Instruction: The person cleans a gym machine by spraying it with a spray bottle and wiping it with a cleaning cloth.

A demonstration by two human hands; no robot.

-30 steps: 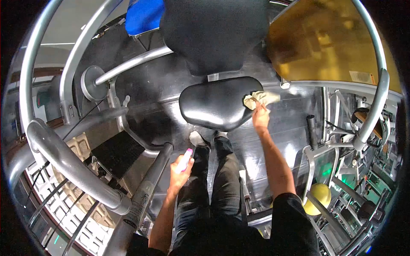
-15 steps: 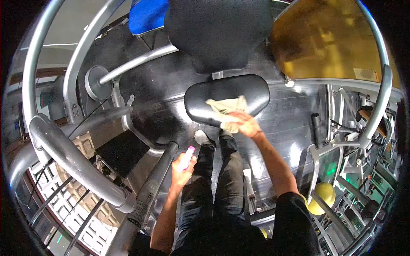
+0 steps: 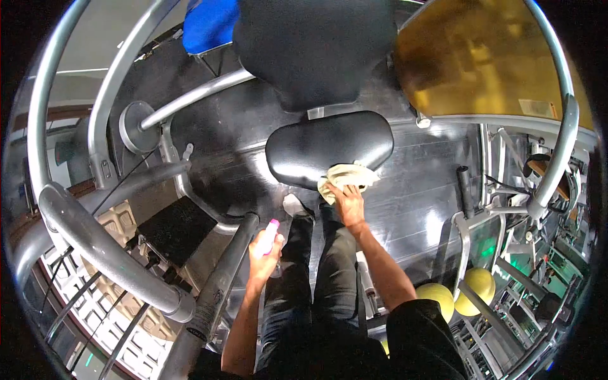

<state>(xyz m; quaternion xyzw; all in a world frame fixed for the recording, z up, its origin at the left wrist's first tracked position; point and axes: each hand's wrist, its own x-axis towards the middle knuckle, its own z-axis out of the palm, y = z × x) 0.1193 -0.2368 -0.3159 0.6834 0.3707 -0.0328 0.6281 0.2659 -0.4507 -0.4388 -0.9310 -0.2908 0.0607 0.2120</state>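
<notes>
My right hand (image 3: 349, 206) grips a pale yellow cloth (image 3: 347, 175) and presses it against the near right edge of a black padded seat (image 3: 326, 145). The seat's top shows a glossy sheen. Lower and to the left, my left hand (image 3: 266, 248) is closed around a small white bottle with a pink top (image 3: 272, 229), held upright away from the seat. The bottle's lower part is hidden by my fingers. Behind the seat rises a black backrest (image 3: 316, 50).
Thick grey metal tubes (image 3: 114, 253) of a gym machine curve along the left. A blue seat (image 3: 210, 25) is at the top left, and an amber panel (image 3: 481, 63) at the top right. Yellow balls (image 3: 476, 291) lie at the lower right beside metal frames.
My right hand has drawn the cloth from the middle of the seat back to its near edge, and the cloth is more bunched. My left hand still holds the bottle, nearly unmoved.
</notes>
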